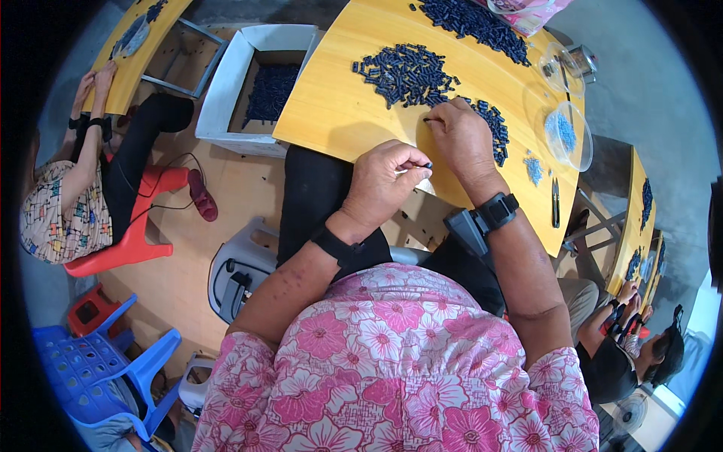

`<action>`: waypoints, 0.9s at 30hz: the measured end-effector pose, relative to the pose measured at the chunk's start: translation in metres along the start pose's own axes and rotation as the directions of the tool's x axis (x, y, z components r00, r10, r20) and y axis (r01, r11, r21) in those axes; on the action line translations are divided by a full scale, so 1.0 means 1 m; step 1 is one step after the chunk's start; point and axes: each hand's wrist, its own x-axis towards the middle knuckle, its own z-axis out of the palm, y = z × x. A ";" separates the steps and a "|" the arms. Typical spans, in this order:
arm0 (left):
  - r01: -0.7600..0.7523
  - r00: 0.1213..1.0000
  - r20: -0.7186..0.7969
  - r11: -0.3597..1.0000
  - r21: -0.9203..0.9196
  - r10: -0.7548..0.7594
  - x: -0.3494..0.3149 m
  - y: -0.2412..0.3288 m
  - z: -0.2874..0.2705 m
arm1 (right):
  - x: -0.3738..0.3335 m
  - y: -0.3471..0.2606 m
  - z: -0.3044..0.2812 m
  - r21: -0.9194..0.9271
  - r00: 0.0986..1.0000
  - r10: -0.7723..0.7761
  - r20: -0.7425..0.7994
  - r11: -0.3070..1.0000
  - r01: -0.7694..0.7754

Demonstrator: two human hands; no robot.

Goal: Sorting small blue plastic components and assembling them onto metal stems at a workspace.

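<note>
My left hand (378, 182) is held in front of the table's near edge, thumb and forefinger pinched on a small dark piece (429, 165) whose end pokes out. Over the yellow table (324, 113), my right hand (462, 139) is closed too, with a tiny dark piece (427, 120) at its fingertips. Just beyond it lies a loose pile of short dark-blue cylindrical pieces (407, 74). More of the same pieces (494, 129) spread beside the right hand, partly hidden by it.
A clear tub of light-blue bits (562, 132) stands at right, near spilled light-blue bits (533, 170) and a black pen-like tool (556, 203). Another dark heap (482, 32) lies at the far edge. A white box (218, 98) of dark pieces sits left. Other people work at side tables.
</note>
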 end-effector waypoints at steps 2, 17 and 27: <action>0.008 1.000 0.002 1.000 0.006 -0.008 0.000 -0.002 0.001 | -0.003 0.003 0.003 -0.031 0.999 -0.052 0.006 0.998 0.053; 0.058 0.998 0.005 0.997 0.048 -0.058 0.000 -0.005 0.003 | -0.022 0.013 0.002 -0.064 0.947 -0.315 0.066 0.946 0.319; 0.079 0.997 0.016 0.996 0.052 -0.080 -0.002 -0.005 0.002 | -0.028 0.010 -0.002 0.197 0.983 -0.181 -0.041 0.963 0.186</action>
